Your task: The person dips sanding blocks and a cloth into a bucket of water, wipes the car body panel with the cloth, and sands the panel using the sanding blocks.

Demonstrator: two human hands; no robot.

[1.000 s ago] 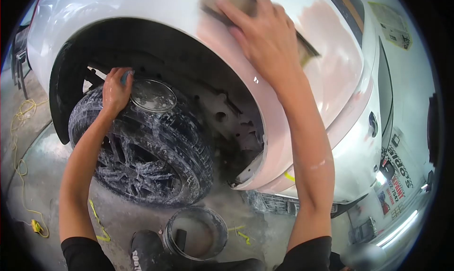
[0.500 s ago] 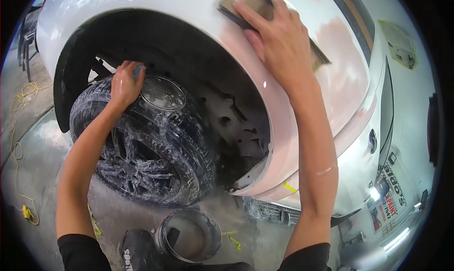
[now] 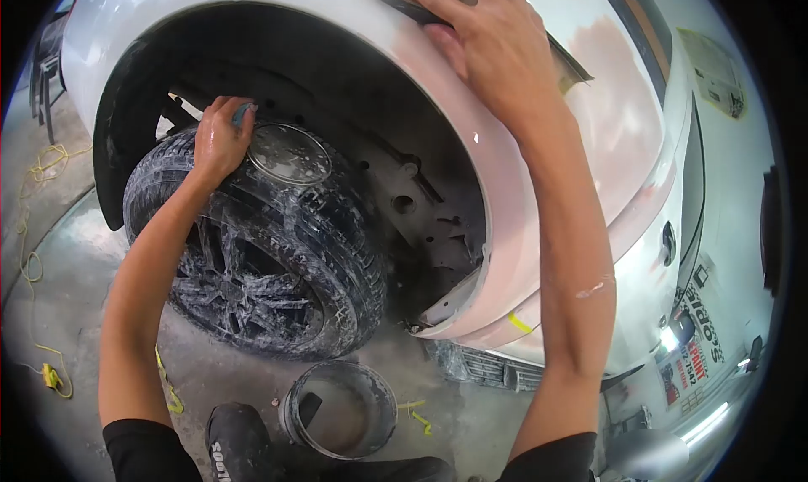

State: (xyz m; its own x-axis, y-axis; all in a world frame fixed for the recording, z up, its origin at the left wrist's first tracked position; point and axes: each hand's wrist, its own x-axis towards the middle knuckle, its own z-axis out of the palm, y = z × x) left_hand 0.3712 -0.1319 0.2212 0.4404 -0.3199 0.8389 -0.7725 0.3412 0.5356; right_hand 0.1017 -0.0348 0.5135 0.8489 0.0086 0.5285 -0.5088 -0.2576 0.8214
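A long sanding block (image 3: 574,63) lies on the white car's fender (image 3: 623,116), which has pinkish, sanded-looking patches. My right hand (image 3: 505,57) is wrapped over the block, fingers on its upper side; the block's far end runs to the frame's top edge. Over at the wheel, my left hand (image 3: 220,137) rests on top of the tire (image 3: 345,238) with its fingers closed on a small blue sponge-like piece (image 3: 241,113). Beside that hand sits a round, clear-looking lid or dish (image 3: 290,154), speckled with residue. Whitish residue streaks the tire and rim.
On the floor below the wheel stands a bucket (image 3: 389,415) with murky liquid and a dark block (image 3: 310,408) inside. A yellow cord (image 3: 35,267) runs along the left floor. The dark wheel arch (image 3: 404,103) opens above the tire. Strips of yellow tape (image 3: 421,419) lie near the bucket.
My right hand and the sanding block have moved up along the fender. The left hand stays on the tire with the blue piece. The camera view has shifted slightly.
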